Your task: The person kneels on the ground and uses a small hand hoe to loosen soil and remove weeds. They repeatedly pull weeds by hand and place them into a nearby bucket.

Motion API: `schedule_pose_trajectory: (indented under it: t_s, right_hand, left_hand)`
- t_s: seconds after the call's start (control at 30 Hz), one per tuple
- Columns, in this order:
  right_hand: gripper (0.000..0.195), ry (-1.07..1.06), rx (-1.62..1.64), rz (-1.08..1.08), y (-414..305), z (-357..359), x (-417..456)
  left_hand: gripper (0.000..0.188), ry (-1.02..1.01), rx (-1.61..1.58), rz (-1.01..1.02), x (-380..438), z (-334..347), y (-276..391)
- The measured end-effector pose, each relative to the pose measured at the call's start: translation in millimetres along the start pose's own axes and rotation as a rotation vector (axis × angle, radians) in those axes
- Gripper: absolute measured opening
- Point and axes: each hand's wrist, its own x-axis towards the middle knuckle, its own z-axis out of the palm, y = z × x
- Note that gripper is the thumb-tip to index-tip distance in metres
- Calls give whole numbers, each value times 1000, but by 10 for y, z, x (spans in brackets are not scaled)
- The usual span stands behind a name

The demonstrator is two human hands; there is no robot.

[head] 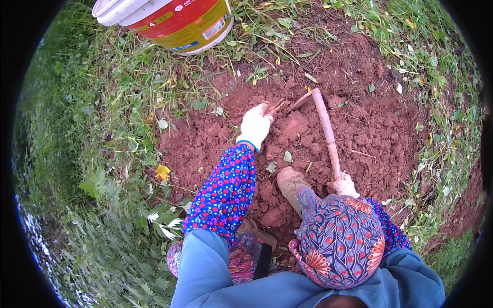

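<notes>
My left hand (255,125), in a white glove with a blue cuff, reaches over loose reddish soil (369,127). Its soil-stained fingers are closed around a thin brown root-like piece (280,104); what exactly it is remains unclear. Just right of it, the metal blade (300,102) of a hoe points towards these fingers, its lower edge at the clods. The hoe's handle (324,121) runs down to my right hand (344,185), also gloved, which grips it beside my raised, pattern-clothed knee (342,238).
A white bucket (185,27) with a red and yellow printed label stands in the grass at the top left. My muddy boot (290,181) rests on the dug soil. Grass and weeds (115,100) border the soil on the left, with more greenery (431,69) on the right.
</notes>
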Motion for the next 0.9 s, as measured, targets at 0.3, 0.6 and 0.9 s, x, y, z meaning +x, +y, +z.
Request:
schedule_pose_trajectory:
  t_s: [0.3, 0.6, 0.9]
  right_hand:
    - [47, 114, -181, -1, 91, 92, 100]
    - [30, -75, 101, -26, 180, 82, 181]
    - [39, -23, -36, 1, -12, 13, 66]
  left_hand:
    - [20, 74, 421, -56, 118, -587, -595]
    - [25, -307, 765, -92, 282, -329, -623]
    - [43, -380, 292, -267, -301, -702, -302]
